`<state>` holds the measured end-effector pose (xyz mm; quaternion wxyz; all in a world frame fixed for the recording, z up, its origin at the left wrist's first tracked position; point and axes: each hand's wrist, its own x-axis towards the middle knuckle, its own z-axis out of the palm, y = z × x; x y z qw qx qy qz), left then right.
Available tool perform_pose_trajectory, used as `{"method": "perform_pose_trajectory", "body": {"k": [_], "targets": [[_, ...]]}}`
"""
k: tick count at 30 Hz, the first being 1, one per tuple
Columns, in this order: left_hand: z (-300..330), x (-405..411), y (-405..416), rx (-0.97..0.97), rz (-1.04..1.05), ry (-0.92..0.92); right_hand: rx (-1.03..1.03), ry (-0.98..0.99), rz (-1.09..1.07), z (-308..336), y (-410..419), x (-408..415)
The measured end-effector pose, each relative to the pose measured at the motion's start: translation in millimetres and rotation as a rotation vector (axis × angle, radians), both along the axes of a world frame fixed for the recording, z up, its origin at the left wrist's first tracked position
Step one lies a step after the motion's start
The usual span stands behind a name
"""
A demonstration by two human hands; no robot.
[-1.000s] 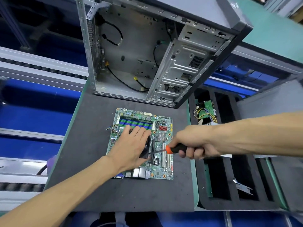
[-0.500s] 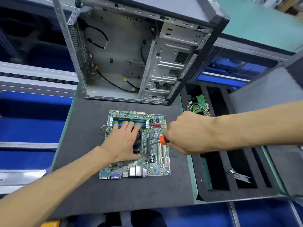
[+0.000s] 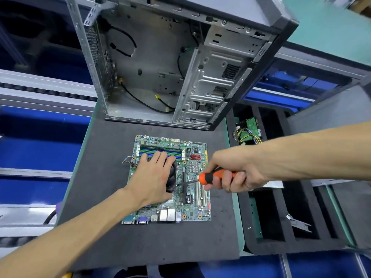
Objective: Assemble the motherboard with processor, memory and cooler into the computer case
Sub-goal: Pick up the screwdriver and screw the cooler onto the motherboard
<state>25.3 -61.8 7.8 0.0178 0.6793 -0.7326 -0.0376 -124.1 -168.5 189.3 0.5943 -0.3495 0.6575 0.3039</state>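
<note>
One circuit board (image 3: 188, 199), green, flat on the dark foam mat (image 3: 100, 197), just in front of one open metal case (image 3: 160, 63) standing at the mat's far edge. One black round fan (image 3: 172, 178) on the board, mostly hidden. Left hand (image 3: 151, 180) spread flat over the fan, fingers straight, reaching the blue and green memory slots (image 3: 160, 150). Right hand (image 3: 230, 173) curled round one screwdriver (image 3: 212, 176) with an orange and black handle, tip touching the fan's right edge. Hands near each other, apart. One black foam tray (image 3: 281, 243) on the right with one small green board and its wires (image 3: 249, 131) in a far pocket, one metal bracket (image 3: 299, 222) in a near pocket.

Against half a second ago: handle more exposed, lying flatter and pointing right; left hand unmoved on the fan; board in the same spot.
</note>
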Motion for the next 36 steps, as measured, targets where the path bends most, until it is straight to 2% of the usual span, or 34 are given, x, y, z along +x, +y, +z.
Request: {"method": "perform_pose_trajectory", "body": {"k": [3,6,7,11,13,15,17,19,21,24,26,28,31,33,36], "targets": [[3,-1,0,0.036,0.005,-0.009,-0.030,-0.027,0.215,2,6,-1],[5,0,-1,0.069,0.010,-0.013,-0.242,-0.037,0.591,5,11,9],[6,0,-1,0.070,0.011,-0.011,-0.349,-0.038,0.799,8,14,11],[7,0,0,0.060,0.012,0.008,-0.788,-0.080,1.903,18,30,5],[6,-1,0,0.054,0.010,0.006,-0.861,-0.126,2.211,20,37,2],[4,-1,0,0.041,0.015,0.007,-0.835,-0.181,2.268,17,42,5],[3,-1,0,0.029,0.020,0.026,-0.829,-0.169,2.154,12,43,13],[1,-1,0,0.023,0.027,0.053,-0.826,-0.044,1.852,4,39,16],[-1,-2,2,0.015,0.026,0.065,-0.684,0.074,1.423,0,33,20],[-5,-5,4,-0.009,0.000,0.054,-0.304,0.116,0.560,-6,28,22],[-6,-5,4,-0.026,-0.012,0.059,-0.103,0.145,0.184,-6,27,20],[-6,-4,3,-0.035,-0.010,0.062,0.019,0.139,-0.078,-4,25,17],[-5,-4,3,-0.012,-0.018,0.057,0.087,0.079,-0.256,-2,23,8],[-4,-3,2,0.008,-0.011,0.054,0.080,0.061,-0.232,-1,24,1],[-1,2,1,0.033,0.010,0.066,0.025,0.053,-0.077,1,25,-1]]}}
